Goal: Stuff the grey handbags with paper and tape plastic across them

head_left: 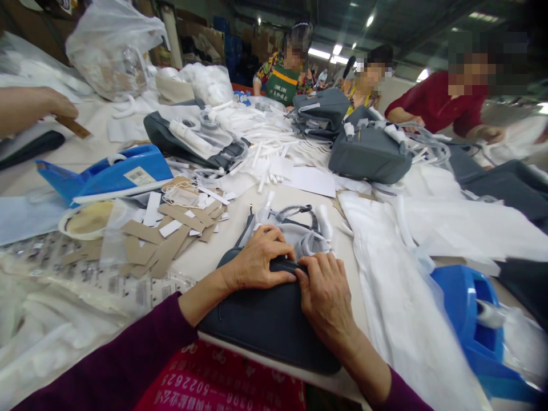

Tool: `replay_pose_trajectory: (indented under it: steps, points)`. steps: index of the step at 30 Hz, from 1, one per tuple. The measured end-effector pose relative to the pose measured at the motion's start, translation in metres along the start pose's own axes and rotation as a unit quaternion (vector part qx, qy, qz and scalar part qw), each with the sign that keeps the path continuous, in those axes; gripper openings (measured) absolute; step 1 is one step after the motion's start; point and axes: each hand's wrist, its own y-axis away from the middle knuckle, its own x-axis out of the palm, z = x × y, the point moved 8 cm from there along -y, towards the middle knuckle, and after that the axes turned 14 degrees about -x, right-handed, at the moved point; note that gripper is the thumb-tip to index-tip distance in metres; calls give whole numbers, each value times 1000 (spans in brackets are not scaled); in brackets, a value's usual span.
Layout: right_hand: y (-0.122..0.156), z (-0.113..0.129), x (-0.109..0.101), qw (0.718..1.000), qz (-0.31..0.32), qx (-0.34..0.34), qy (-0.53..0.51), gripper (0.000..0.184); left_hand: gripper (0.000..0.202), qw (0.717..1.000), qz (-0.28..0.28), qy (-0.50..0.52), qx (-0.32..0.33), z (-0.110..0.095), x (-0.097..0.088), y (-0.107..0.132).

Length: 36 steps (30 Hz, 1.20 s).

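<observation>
A dark navy bag point(265, 319) lies in front of me at the table's near edge, its handles and white-wrapped hardware pointing away. My left hand point(263, 260) pinches the bag's top edge between thumb and fingers. Right beside it, my right hand point(327, 291) grips the same edge, the thumbs nearly meeting. Beyond my fingers, grey strap material point(314, 242) and a dark handle loop point(295, 211) show, with a white-wrapped piece point(324, 220) at the right. What lies under my fingertips is hidden.
Cardboard strips point(158, 245) and a blue tape dispenser point(124, 171) lie to the left; another blue dispenser point(466, 308) stands at right. White sheets point(394, 274) cover the right side. More dark bags point(368, 154) sit farther back. Several co-workers stand around; a co-worker's hand point(55, 105) reaches in at left.
</observation>
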Motion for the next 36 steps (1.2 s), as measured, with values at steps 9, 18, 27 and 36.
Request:
replay_pose_trajectory:
  steps: [9,18,27,36]
  points:
    - [3,2,-1,1000,-19,1,6,20,24,997,1,-68,21,-2,9,-1]
    - [-2,-3,6,999,-2,2,50,21,29,983,-36,-181,24,-3,19,-2]
    - [0,11,8,994,-52,-94,35,31,16,969,-83,-234,-18,1,19,-4]
    - [-3,12,12,997,-7,-79,-11,38,35,955,-182,-165,-167,25,-2,-8]
